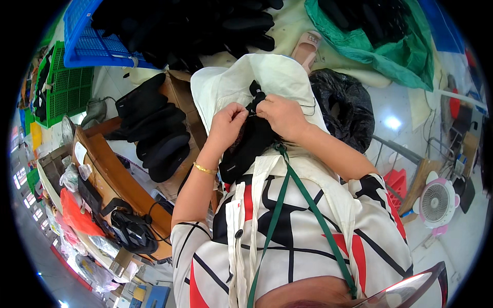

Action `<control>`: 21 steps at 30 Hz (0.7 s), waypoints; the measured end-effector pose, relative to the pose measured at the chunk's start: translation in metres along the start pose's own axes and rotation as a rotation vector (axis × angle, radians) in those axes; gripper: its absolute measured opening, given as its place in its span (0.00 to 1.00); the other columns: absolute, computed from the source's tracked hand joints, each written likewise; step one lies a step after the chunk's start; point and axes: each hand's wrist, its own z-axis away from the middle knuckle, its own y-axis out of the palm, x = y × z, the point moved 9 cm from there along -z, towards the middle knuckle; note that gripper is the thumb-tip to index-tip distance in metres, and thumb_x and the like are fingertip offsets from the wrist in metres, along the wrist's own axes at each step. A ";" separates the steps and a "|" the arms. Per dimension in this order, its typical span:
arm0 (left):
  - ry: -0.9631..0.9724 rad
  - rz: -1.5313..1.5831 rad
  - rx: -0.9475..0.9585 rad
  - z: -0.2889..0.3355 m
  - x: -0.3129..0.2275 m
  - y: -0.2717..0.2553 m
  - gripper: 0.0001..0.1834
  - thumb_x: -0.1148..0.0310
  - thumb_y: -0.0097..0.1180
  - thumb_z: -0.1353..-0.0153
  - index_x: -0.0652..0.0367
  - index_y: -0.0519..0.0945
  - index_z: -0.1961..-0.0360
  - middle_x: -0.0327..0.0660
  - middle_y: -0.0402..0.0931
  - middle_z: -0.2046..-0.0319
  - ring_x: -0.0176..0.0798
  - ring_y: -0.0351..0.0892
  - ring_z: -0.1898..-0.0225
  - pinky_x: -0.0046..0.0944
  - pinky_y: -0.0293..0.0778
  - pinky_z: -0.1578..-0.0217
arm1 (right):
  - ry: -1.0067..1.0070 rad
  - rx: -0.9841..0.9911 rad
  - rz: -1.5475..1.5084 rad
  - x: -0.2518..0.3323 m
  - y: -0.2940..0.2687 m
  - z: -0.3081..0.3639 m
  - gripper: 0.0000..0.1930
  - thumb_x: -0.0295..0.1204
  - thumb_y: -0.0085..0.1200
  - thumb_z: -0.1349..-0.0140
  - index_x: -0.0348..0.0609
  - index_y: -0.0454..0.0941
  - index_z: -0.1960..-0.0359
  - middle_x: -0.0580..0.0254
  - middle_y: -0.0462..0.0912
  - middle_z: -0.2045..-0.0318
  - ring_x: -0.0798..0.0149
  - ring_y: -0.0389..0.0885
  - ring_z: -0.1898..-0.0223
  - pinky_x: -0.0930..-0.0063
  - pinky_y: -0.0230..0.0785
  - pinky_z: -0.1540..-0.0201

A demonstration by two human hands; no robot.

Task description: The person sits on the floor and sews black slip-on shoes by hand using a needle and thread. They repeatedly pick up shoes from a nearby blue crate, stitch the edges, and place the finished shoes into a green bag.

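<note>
A black fabric piece (251, 143), soft and bag-like, lies across my lap over a cream apron (221, 79). Its upper end is a narrow black tip (255, 88) that sticks up past my fingers. My right hand (282, 115) is closed on the fabric just below that tip. Fingers pinched, my left hand (228, 123) is close beside it at the piece's left edge; what it pinches is too small to make out. A fine thread-like line runs between the two hands, and a thin dark loop shows right of my right hand.
Stacked black fabric pieces (156, 123) rest at my left, by a brown wooden table (110, 174) carrying a black bag (134, 231). Ahead are a blue crate (97, 49) and a dark pile. A black plastic bag (344, 102), green sack (380, 59) and fan (436, 203) stand right.
</note>
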 end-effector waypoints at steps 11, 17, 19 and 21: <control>-0.291 0.355 0.058 0.010 0.019 0.017 0.06 0.68 0.62 0.36 0.59 0.82 0.65 0.28 0.75 0.76 0.21 0.66 0.78 0.25 0.60 0.77 | 0.037 -0.160 -0.251 -0.001 0.012 0.000 0.04 0.33 0.56 0.36 0.49 0.77 0.65 0.61 0.77 0.70 0.56 0.80 0.71 0.66 0.72 0.70; -0.325 0.577 0.064 0.013 0.030 0.008 0.06 0.67 0.62 0.36 0.58 0.82 0.65 0.29 0.77 0.73 0.21 0.66 0.76 0.24 0.61 0.76 | 0.763 -0.019 -1.256 -0.070 0.006 0.054 0.10 0.40 0.49 0.27 0.47 0.73 0.57 0.66 0.81 0.69 0.73 0.79 0.76 0.79 0.72 0.74; -0.333 0.613 0.054 0.012 0.030 0.009 0.05 0.68 0.62 0.36 0.59 0.83 0.65 0.29 0.77 0.73 0.21 0.65 0.77 0.23 0.61 0.75 | 0.744 -0.283 -1.400 -0.120 -0.023 0.084 0.08 0.36 0.52 0.29 0.47 0.74 0.58 0.70 0.76 0.76 0.74 0.73 0.78 0.79 0.67 0.77; -0.349 0.656 0.049 0.013 0.033 0.009 0.05 0.69 0.62 0.36 0.59 0.83 0.65 0.29 0.78 0.73 0.22 0.65 0.77 0.23 0.61 0.75 | 0.848 -0.533 -1.636 -0.179 -0.049 0.120 0.03 0.31 0.53 0.31 0.48 0.73 0.62 0.73 0.70 0.80 0.74 0.68 0.80 0.81 0.63 0.79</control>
